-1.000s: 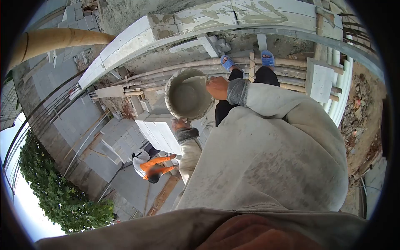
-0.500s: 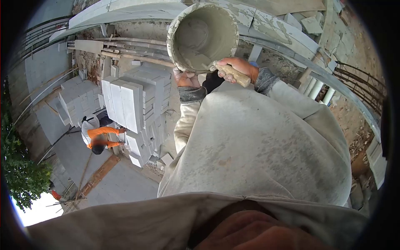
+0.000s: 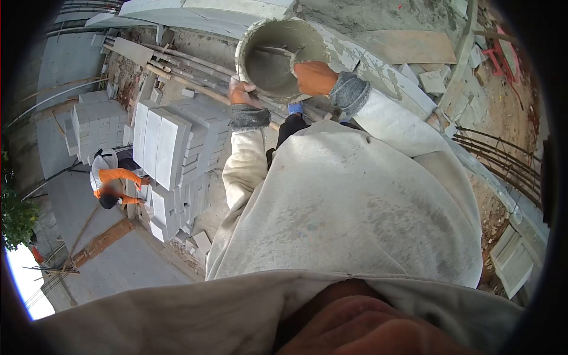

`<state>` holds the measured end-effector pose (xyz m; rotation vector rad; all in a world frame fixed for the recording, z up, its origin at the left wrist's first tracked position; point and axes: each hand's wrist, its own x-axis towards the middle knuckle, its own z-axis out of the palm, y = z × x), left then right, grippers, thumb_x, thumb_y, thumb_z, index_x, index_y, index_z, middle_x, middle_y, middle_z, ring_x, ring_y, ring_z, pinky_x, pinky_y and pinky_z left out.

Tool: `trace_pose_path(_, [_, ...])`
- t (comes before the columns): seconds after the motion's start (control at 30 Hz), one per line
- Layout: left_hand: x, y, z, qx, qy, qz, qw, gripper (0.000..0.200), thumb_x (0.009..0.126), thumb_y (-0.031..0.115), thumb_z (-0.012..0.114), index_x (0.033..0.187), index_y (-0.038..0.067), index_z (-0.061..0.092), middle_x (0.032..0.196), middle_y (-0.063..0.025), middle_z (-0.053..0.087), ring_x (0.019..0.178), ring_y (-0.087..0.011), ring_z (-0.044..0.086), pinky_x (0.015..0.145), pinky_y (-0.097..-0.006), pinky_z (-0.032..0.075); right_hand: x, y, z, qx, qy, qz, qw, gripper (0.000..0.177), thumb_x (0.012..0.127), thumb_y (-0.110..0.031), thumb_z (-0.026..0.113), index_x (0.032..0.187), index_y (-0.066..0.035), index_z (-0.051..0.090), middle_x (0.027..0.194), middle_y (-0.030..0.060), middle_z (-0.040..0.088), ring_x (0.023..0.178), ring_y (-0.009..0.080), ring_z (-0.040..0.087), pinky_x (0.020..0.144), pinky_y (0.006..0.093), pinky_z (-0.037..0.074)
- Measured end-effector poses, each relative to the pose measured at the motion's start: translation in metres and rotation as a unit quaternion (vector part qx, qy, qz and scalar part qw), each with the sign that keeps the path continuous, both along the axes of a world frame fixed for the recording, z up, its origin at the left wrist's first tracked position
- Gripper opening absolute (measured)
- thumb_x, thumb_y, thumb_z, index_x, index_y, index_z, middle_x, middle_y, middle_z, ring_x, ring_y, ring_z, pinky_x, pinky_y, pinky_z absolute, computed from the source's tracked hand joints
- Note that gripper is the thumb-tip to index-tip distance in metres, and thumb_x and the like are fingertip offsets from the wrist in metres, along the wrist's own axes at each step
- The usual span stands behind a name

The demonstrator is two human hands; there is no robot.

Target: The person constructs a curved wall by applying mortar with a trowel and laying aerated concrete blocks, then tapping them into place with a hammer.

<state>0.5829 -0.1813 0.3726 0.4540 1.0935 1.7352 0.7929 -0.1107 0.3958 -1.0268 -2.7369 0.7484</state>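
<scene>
- Grey mortar-crusted round bucket [image 3: 269, 70]: underside was out of sight, and the near rim was covered by the right hand [image 3: 313, 77].
- Thin grey tool [image 3: 277, 51] inside it: the handle was hidden in that fist, so its kind could not be told.
- Left hand [image 3: 239, 93]: fingertips were hidden behind the bucket wall.
- Blue sandal [image 3: 294, 109]: mostly covered by a trouser leg.
- Orange-sleeved person [image 3: 115, 177]: too small to show the handwork.

Light: bright daylight, even; shadows soft.
Glare: sky patch [image 3: 21, 281] blown white, btm left.
Lens: fisheye, edges bent hard, black vignette all round.
Focus: ctr sharp; near cloth [image 3: 355, 322] at btm blurred.
</scene>
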Motion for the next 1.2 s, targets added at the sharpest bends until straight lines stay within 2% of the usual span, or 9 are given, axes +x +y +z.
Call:
trace_pose_path(0.2, [-0.022,0.032,0.031,-0.094,0.233,0.012,0.968,0.020,0.062,-0.006,0.049,0.079,0.001,0.056,0.076,-0.0048,0.055,0.069,-0.0160,0.052,0.068,-0.0278,0.045,0.013,0.042,0.098,0.323,-0.053,0.165,0.930,0.042,0.073,-0.006,0.057,0.114,0.002,0.055,0.096,0.0217,0.058,0.073,0.0331,0.063,0.059,0.0454,0.048])
trace_pose_path(0.37, [-0.040,0.055,0.069,0.015,0.191,0.067,0.979,0.015,0.065,-0.007,0.049,0.075,-0.001,0.059,0.071,-0.0044,0.058,0.062,-0.0133,0.053,0.058,-0.0245,0.045,0.030,0.069,0.065,0.250,-0.147,0.071,0.955,0.040,0.072,-0.007,0.058,0.112,0.000,0.056,0.082,0.0215,0.062,0.064,0.0309,0.063,0.056,0.0407,0.050])
trace_pose_path(0.47, [-0.044,0.065,0.090,0.007,0.249,0.101,0.963,0.047,0.064,-0.007,0.047,0.109,-0.010,0.060,0.111,-0.0156,0.062,0.080,-0.0145,0.059,0.062,-0.0222,0.047,0.009,0.052,0.083,0.213,-0.124,0.051,0.968,0.041,0.073,-0.006,0.057,0.113,0.000,0.055,0.077,0.0207,0.062,0.062,0.0313,0.063,0.054,0.0418,0.049])
trace_pose_path(0.6, [-0.056,0.077,0.107,0.036,0.316,0.016,0.948,0.044,0.062,-0.007,0.046,0.102,-0.010,0.063,0.119,-0.0171,0.060,0.092,-0.0160,0.058,0.071,-0.0249,0.048,-0.039,0.066,0.135,0.274,-0.097,-0.036,0.956,0.045,0.078,-0.010,0.054,0.121,0.004,0.050,0.079,0.0228,0.062,0.067,0.0359,0.062,0.060,0.0456,0.050])
trace_pose_path(0.63, [-0.059,0.083,0.109,0.112,0.361,0.024,0.926,0.034,0.061,-0.004,0.046,0.090,-0.009,0.063,0.119,-0.0170,0.061,0.108,-0.0247,0.055,0.088,-0.0320,0.045,-0.049,0.070,0.126,0.265,-0.091,-0.043,0.959,0.035,0.076,-0.009,0.055,0.109,0.003,0.053,0.079,0.0214,0.062,0.070,0.0354,0.063,0.059,0.0464,0.050])
trace_pose_path(0.8, [-0.078,0.118,0.118,0.288,0.386,0.037,0.876,0.027,0.059,-0.005,0.046,0.081,-0.010,0.060,0.121,-0.0189,0.059,0.095,-0.0184,0.059,0.074,-0.0240,0.046,-0.090,0.049,0.095,0.187,-0.058,-0.067,0.978,0.013,0.071,-0.008,0.060,0.081,0.001,0.060,0.080,0.0186,0.064,0.082,0.0346,0.064,0.063,0.0459,0.051])
trace_pose_path(0.93, [-0.082,0.128,0.124,0.287,0.336,0.002,0.897,0.010,0.058,0.000,0.046,0.064,-0.005,0.052,0.119,-0.0190,0.061,0.116,-0.0353,0.051,0.097,-0.0386,0.039,-0.079,0.052,0.153,0.028,-0.060,-0.147,0.987,0.024,0.077,-0.016,0.060,0.086,0.005,0.057,0.075,0.0228,0.061,0.074,0.0381,0.062,0.070,0.0450,0.050])
trace_pose_path(1.07, [-0.086,0.148,0.127,0.259,0.214,-0.061,0.940,0.009,0.056,-0.001,0.046,0.064,-0.005,0.049,0.116,-0.0220,0.061,0.098,-0.0272,0.058,0.086,-0.0336,0.045,-0.083,0.052,0.141,0.226,-0.058,-0.238,0.943,0.035,0.079,-0.018,0.063,0.105,0.004,0.057,0.084,0.0218,0.062,0.068,0.0357,0.063,0.062,0.0432,0.051])
trace_pose_path(1.2, [-0.086,0.172,0.137,0.278,0.209,-0.095,0.933,0.017,0.055,-0.003,0.045,0.069,-0.008,0.053,0.112,-0.0248,0.061,0.091,-0.0228,0.059,0.082,-0.0314,0.046,-0.063,0.039,0.129,0.225,-0.119,-0.183,0.950,0.041,0.068,-0.008,0.062,0.107,0.006,0.056,0.075,0.0213,0.062,0.063,0.0340,0.063,0.057,0.0412,0.052])
